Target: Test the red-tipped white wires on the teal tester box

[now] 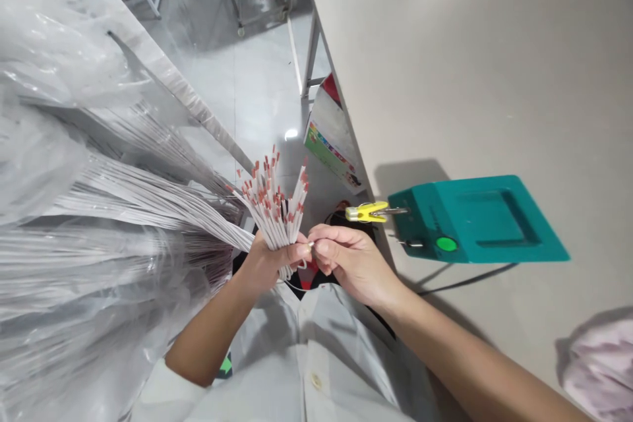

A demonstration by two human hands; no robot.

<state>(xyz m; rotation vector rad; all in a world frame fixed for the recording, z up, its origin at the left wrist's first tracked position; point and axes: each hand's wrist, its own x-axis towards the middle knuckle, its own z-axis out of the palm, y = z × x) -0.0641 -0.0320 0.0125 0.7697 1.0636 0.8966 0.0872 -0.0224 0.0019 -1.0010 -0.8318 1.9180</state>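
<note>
My left hand (270, 262) is wrapped round a thick bundle of white wires (277, 227) with reddish-brown tips that fan out upward. The wires trail off to the left, towards more long white strands. Close against the bundle, my right hand (349, 257) pinches with thumb and forefinger at a small pale piece beside the left thumb. It looks like a wire end, though the fingers cover most of it. A thin white strand loops below both hands.
On the table (469, 92) at the right stands a teal device (479, 221) with a green button, a yellow clip (368, 211) and a dark cable. Plastic-covered wire bundles (123, 204) hang at the left. A printed box (333, 138) sits under the table edge; pink cloth (601, 369) lies lower right.
</note>
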